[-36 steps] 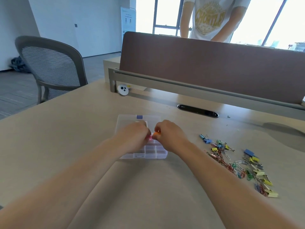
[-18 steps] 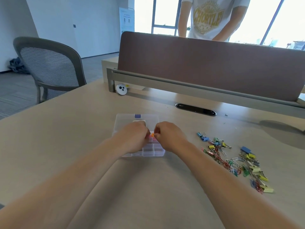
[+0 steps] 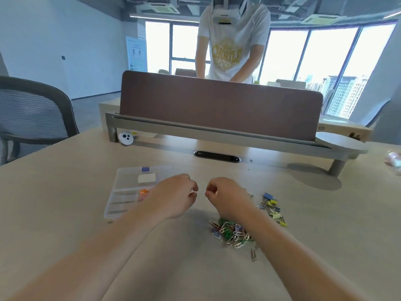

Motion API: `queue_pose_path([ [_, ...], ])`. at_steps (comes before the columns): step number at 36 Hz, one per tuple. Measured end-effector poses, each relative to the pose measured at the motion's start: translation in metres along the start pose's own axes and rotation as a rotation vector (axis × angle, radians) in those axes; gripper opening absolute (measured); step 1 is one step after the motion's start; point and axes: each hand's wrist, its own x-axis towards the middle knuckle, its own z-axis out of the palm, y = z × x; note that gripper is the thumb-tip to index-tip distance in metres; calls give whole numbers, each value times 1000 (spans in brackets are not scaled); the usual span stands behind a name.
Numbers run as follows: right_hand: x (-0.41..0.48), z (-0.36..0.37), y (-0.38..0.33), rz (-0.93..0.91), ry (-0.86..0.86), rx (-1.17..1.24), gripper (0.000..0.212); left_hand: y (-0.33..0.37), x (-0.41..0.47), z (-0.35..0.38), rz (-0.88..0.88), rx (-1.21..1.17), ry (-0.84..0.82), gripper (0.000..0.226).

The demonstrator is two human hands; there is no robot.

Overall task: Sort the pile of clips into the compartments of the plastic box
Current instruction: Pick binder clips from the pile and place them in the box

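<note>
The clear plastic compartment box [image 3: 121,187] lies open on the desk at the left, with an orange clip [image 3: 143,191] in one of its compartments. My left hand [image 3: 173,196] hovers just right of the box, fingers curled, nothing visible in it. My right hand [image 3: 225,197] faces it a short gap away, fingers curled with thumb against forefinger; I see nothing in it. A heap of coloured paper clips [image 3: 231,232] lies under my right forearm. Coloured binder clips [image 3: 271,207] are scattered right of my right hand.
A brown divider panel [image 3: 217,105] on a grey rail closes the desk's far side, and a person in a white T-shirt [image 3: 230,51] stands behind it. A cable slot [image 3: 217,156] sits beyond the box. A mesh chair [image 3: 32,118] stands at the left.
Both hands have left the box and moved right, to between it and the clips. The orange clip they held together now lies in the box. The view has tilted up.
</note>
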Motion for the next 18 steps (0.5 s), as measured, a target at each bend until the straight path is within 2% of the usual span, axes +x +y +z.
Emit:
queue_pose_path([
  [4,-35,-25,27,84,22,3,12,35,1,-1,50,-11,-14,32],
  [14,-103,-44,85,222,40,69,15,106,-9,21,89,-50,-63,22],
  [18,-115,-38,102,261,30,53,18,125,-9,32,98,-56,-76,26],
])
